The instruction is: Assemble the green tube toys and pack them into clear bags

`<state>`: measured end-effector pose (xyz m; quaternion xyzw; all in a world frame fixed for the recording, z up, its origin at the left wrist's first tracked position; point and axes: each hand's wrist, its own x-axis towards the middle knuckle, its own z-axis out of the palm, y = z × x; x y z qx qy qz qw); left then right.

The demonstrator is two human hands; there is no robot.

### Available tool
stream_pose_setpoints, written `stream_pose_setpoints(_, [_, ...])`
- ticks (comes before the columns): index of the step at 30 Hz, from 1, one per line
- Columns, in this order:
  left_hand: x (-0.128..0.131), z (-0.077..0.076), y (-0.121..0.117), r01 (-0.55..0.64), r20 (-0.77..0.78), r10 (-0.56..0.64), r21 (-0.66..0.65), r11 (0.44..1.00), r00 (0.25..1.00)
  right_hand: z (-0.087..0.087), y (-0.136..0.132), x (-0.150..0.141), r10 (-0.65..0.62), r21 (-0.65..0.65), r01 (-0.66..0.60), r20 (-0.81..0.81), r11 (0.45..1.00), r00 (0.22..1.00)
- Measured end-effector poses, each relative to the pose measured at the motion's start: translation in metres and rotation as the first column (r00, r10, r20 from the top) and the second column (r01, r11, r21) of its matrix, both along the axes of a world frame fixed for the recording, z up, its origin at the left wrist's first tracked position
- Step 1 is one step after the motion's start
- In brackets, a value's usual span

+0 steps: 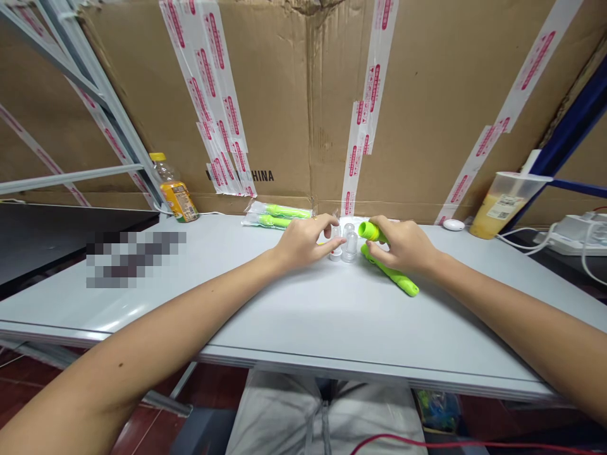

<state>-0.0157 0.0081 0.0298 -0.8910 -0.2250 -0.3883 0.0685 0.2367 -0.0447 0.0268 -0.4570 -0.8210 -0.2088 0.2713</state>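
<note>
My right hand (403, 245) grips a bright green plastic tube (369, 231) whose round, ribbed end points left. Below it, a second long green plastic piece (397, 278) lies slanted on the table. My left hand (306, 242) is at the middle, its thumb and forefinger apart and curved beside a small clear plastic cylinder (336, 254) with a white bottom. The thumb partly hides this cylinder. Between my two hands stands another clear, ridged plastic piece (349, 245). A bit of yellow shows by my left fingers, too small to name.
Behind my left hand lie bagged green sticks (284, 212). A juice bottle (176, 193) stands at the back left. At the right are a white oval object (454, 225), a drink cup (502, 205) and a power strip (573, 234). Cardboard (275, 114) walls the back.
</note>
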Motion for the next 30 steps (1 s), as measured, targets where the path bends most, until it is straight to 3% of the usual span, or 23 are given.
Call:
stream_pose_setpoints(3, [0.005, 0.003, -0.011, 0.062, -0.015, -0.061, 0.044, 0.997, 0.998, 0.0, -0.005, -0.009, 0.075, 0.069, -0.08, 0.069, 0.994, 0.995])
stream_pose_setpoints(10, [0.013, 0.009, -0.026, 0.075, -0.014, -0.076, -0.032, 0.997, 0.997, -0.001, -0.013, -0.021, 0.189, 0.169, -0.221, 0.187, 0.96, 0.964])
stream_pose_setpoints(18, [0.01, 0.006, -0.026, 0.035, -0.101, -0.038, -0.028, 0.999, 0.994, 0.0, -0.015, -0.023, 0.192, 0.256, -0.25, 0.23, 0.934, 0.954])
stream_pose_setpoints(30, [0.009, 0.007, -0.025, 0.036, -0.229, -0.016, 0.083, 0.996, 0.973, 0.003, -0.018, -0.027, 0.179, 0.187, -0.204, 0.145, 0.961, 0.973])
